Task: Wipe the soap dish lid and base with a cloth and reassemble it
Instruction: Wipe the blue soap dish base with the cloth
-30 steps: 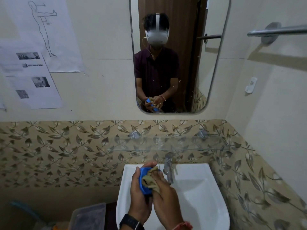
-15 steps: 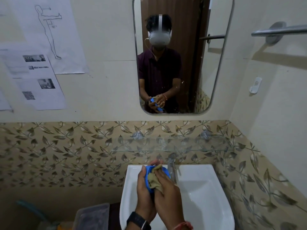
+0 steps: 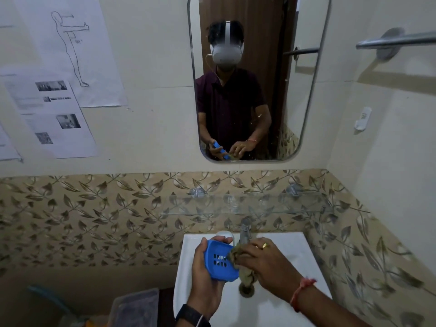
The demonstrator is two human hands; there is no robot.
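A blue plastic soap dish part (image 3: 220,261) with slotted holes is held over the white sink (image 3: 278,308). My left hand (image 3: 205,277) grips it from the left, its holed face turned up toward me. My right hand (image 3: 264,263) presses a crumpled olive-brown cloth (image 3: 243,272) against the part's right edge. The cloth hangs down below my fingers. Whether this piece is the lid or the base I cannot tell. The other half of the dish is not visible.
A chrome tap (image 3: 245,232) stands just behind my hands. A glass shelf (image 3: 243,204) runs along the leaf-patterned tiles above it. A mirror (image 3: 257,76) shows the person. A clear plastic tub (image 3: 136,308) sits left of the sink; a towel bar (image 3: 398,41) is upper right.
The blue part has turned from edge-on to flat, showing its holed face. My right hand has slid to its right edge with the cloth. The camera has shifted left.
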